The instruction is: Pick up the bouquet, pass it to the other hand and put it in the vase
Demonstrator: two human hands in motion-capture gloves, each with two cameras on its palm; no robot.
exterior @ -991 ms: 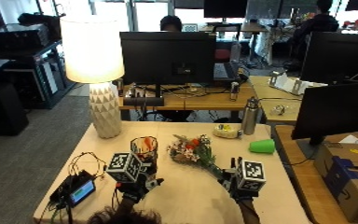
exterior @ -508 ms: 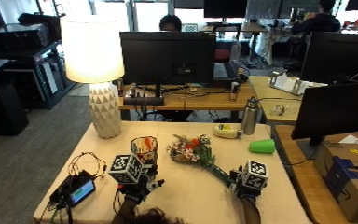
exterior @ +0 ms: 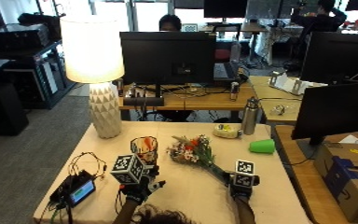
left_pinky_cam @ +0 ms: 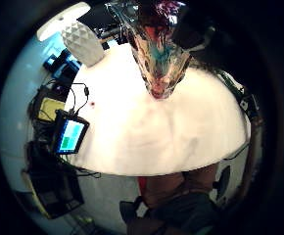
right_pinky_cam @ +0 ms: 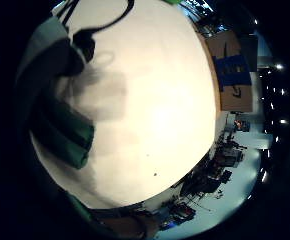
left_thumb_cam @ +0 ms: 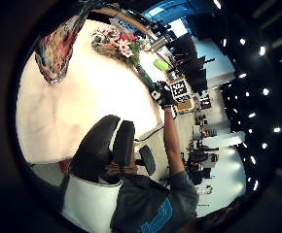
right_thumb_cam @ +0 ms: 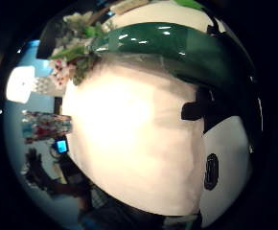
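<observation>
A bouquet (exterior: 190,151) of mixed flowers lies on the beige table (exterior: 185,196), its green-wrapped stem running back toward me. My right hand (exterior: 242,185) rests at the stem's end and grips it; the green wrap (right_thumb_cam: 177,43) passes right across that palm, and the same hand (left_thumb_cam: 164,94) shows at the stem's tip in the left thumb side palm view. A multicoloured patterned vase (exterior: 144,148) stands upright left of the flowers. My left hand (exterior: 138,188) hovers just in front of the vase (left_pinky_cam: 159,54), fingers relaxed, holding nothing.
A white lamp (exterior: 101,79) stands at the back left. A green cup (exterior: 263,146), a metal bottle (exterior: 250,116) and a tape roll (exterior: 227,131) sit at the back right. A small screen device (exterior: 77,191) with cables lies at the front left edge.
Both hands have barely shifted. The bouquet still lies on the table and the vase has not moved.
</observation>
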